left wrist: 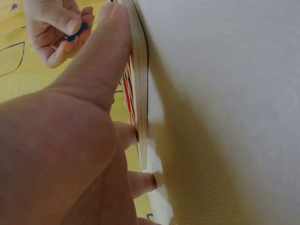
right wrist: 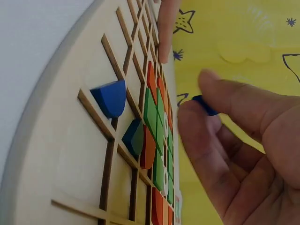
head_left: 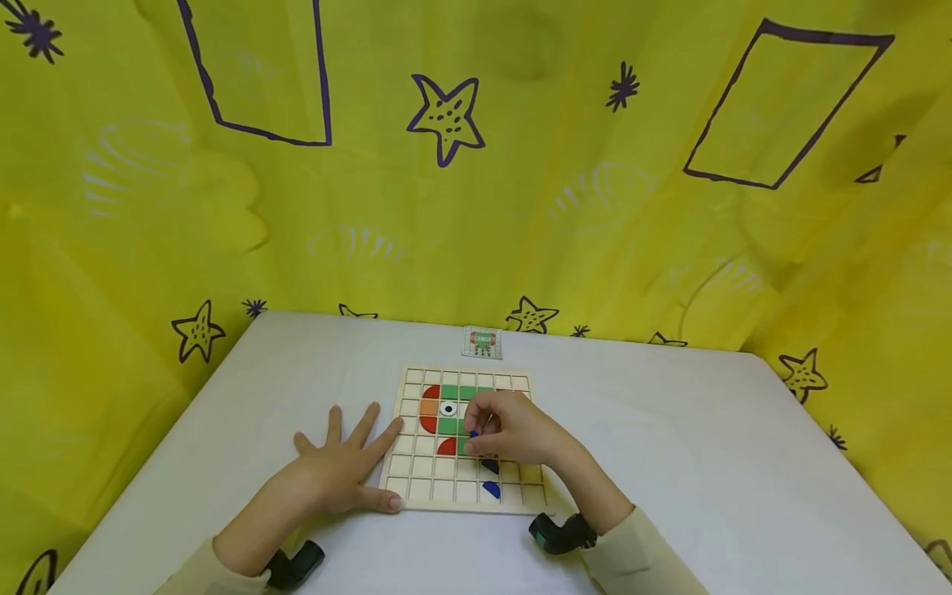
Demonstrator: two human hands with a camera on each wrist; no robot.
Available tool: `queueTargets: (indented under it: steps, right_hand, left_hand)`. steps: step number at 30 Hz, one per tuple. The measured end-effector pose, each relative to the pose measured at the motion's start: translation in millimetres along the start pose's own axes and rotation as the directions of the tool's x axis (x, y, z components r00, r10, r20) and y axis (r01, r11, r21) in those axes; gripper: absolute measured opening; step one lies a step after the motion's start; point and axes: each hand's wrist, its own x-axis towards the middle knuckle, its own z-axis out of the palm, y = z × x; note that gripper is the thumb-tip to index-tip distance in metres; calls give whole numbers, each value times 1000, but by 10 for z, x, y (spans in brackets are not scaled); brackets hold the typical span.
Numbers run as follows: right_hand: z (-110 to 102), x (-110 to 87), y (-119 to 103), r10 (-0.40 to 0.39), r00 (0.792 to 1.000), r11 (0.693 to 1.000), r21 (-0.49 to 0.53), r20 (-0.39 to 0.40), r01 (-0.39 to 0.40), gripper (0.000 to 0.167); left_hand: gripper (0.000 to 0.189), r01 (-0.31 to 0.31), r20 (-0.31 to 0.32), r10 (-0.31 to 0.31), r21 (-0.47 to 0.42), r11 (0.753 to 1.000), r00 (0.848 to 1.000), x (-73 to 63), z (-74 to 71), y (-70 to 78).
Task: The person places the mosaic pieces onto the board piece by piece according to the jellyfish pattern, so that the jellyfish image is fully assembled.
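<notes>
A wooden grid board (head_left: 420, 489) lies on the white table, partly filled with green squares (right wrist: 151, 108), red and orange pieces and round eye pieces (head_left: 448, 409). My left hand (head_left: 338, 471) lies with fingers spread at the board's left side, thumb and fingertips at its edge. Over the board, my right hand (head_left: 513, 426) pinches a small blue piece (right wrist: 206, 106) between thumb and fingers. A blue piece with a curved side (right wrist: 111, 99) rests tilted on the grid near the front edge, and a darker piece (right wrist: 133, 137) leans beside it. The right hand hides part of the pattern.
Behind the board, a small picture card (head_left: 483, 342) with a colored pattern lies near the table's (head_left: 669, 430) far edge. A yellow curtain (head_left: 476, 215) with drawn stars hangs around the table. Dark wrist devices (head_left: 561, 534) sit below both wrists.
</notes>
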Motion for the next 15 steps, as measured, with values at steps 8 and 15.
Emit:
queueTargets:
  steps: [8,15]
  right_hand:
    - [99,-32,-38,8,1000,1000,-22,-14,-9,14]
    - [230,-12,-67,27,1000,995,-101,10,-26,14]
  left_hand:
    - [110,5,8,-5,0,1000,1000,-12,6,0]
    - [109,-2,-2,2,2,1000,1000,2,19,-10]
